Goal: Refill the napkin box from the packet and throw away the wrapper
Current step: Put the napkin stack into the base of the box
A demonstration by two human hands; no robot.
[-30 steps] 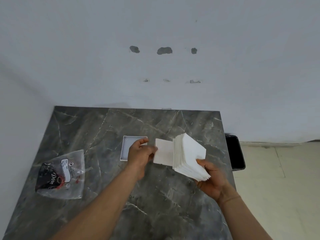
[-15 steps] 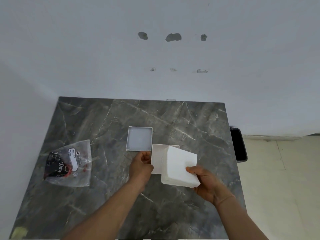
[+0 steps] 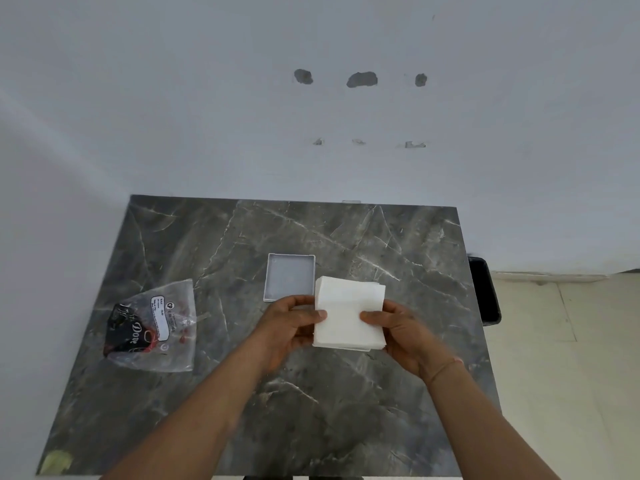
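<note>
A thick stack of white napkins (image 3: 349, 310) lies flat over the white napkin box, of which only a thin edge (image 3: 356, 349) shows at the stack's near side. My left hand (image 3: 294, 323) grips the stack's left side, thumb on top. My right hand (image 3: 398, 327) grips its right side the same way. A shallow white lid or tray (image 3: 290, 277) lies on the table just beyond my left hand. The clear plastic wrapper (image 3: 152, 327) with black and red print lies crumpled at the table's left.
The dark marble table (image 3: 242, 393) stands against a white wall. A black bin (image 3: 485, 289) sits on the floor by the table's right edge. A yellowish scrap (image 3: 57, 460) lies at the near left corner.
My right hand has turned the napkin stack from tilted to flat and lowered it over the box. My left hand has shifted from the box's edge onto the stack's left side.
</note>
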